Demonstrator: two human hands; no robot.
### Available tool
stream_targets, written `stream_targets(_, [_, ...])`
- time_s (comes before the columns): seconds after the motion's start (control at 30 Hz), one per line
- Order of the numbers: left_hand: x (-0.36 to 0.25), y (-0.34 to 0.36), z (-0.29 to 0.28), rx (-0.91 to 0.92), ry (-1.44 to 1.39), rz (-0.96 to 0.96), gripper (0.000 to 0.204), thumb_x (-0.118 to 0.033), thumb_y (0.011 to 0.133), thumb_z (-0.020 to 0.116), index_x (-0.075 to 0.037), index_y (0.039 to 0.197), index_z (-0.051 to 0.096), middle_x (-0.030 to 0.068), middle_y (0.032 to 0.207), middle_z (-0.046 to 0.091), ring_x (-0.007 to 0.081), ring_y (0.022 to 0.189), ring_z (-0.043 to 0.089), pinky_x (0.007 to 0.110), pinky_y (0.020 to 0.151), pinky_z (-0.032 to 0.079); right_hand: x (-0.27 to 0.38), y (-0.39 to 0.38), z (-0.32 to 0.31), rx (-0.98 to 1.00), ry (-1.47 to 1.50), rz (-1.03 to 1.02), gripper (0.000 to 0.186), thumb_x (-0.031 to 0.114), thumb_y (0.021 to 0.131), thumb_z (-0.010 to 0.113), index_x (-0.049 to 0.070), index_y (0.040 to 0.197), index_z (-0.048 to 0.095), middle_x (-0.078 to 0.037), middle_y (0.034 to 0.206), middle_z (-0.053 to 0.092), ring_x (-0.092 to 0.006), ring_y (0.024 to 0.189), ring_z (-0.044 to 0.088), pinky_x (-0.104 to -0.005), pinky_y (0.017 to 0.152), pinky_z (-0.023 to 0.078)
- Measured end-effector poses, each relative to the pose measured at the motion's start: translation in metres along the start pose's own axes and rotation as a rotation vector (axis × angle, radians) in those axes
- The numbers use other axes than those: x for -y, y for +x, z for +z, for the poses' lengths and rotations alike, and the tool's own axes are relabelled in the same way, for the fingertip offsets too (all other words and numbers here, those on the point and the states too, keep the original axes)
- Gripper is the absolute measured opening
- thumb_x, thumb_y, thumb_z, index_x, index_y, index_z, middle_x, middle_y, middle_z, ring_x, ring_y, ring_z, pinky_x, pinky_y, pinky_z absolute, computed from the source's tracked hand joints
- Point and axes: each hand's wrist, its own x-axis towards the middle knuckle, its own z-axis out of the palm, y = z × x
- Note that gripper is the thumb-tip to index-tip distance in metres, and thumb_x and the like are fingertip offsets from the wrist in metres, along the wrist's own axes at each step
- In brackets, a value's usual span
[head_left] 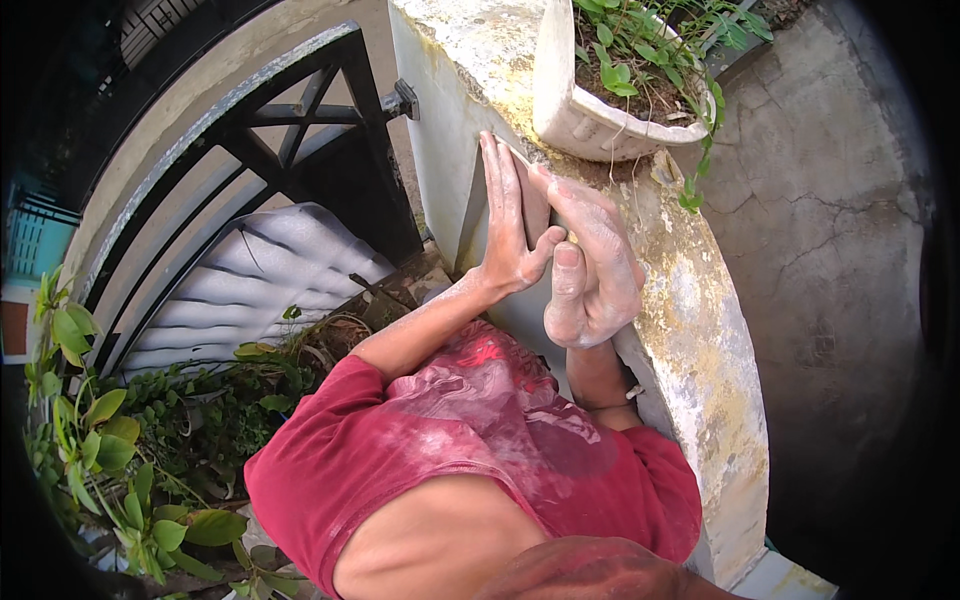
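My left hand rests with straight, close-set fingers along the upper face of a pale wall. Beside it, my right hand has its fingers stretched toward the wall's top edge, its thumb bent upward. Between the two hands a flat greyish-brown piece shows, pressed to the wall; its kind cannot be made out, and much of it is covered by my fingers. The thumbs come close together at its lower end. White powder coats both hands and parts of my red shirt.
A white planter with trailing green plants stands on the wall's stained top, just beyond my hands. At left is a black metal gate, with a ridged whitish sheet against it. Leafy plants grow at lower left. Cracked concrete lies at right.
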Motion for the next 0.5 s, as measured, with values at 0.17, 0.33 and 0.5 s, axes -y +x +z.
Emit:
stream_targets(0.17, [0.006, -0.010, -0.015, -0.078, -0.196, -0.012, 0.082, -0.044, 0.106, 0.043, 0.016, 0.156, 0.017, 0.0344, 0.162, 0.014, 0.0435, 0.150, 0.017, 0.050, 0.122, 0.017, 0.001, -0.002, -0.007, -0.048, -0.114, -0.011, 0.037, 0.012, 0.106, 0.045, -0.012, 0.132, 0.055, -0.033, 0.119, 0.069, -0.0408, 0.111, 0.068, -0.0489, 0.099, 0.053])
stream_targets(0.33, [-0.007, -0.021, -0.070, -0.277, -0.103, -0.346, 0.057, -0.033, 0.106, 0.038, 0.014, 0.139, 0.043, 0.0214, 0.128, 0.059, 0.0279, 0.114, 0.062, 0.040, 0.099, 0.049, 0.027, 0.004, -0.028, -0.073, -0.322, 0.034, 0.037, 0.013, 0.105, 0.048, -0.011, 0.132, 0.055, -0.032, 0.117, 0.070, -0.0388, 0.110, 0.067, -0.0484, 0.098, 0.053])
stream_targets(0.5, [0.008, 0.043, -0.129, -0.702, -0.139, -0.124, 0.048, -0.033, 0.105, 0.038, 0.010, 0.119, 0.054, 0.0188, 0.114, 0.059, 0.0276, 0.103, 0.061, 0.040, 0.092, 0.051, 0.046, 0.013, -0.034, -0.184, -0.624, 0.123, 0.033, -0.001, 0.094, 0.059, -0.009, 0.126, 0.062, -0.025, 0.112, 0.073, -0.0376, 0.106, 0.070, -0.0450, 0.093, 0.055])
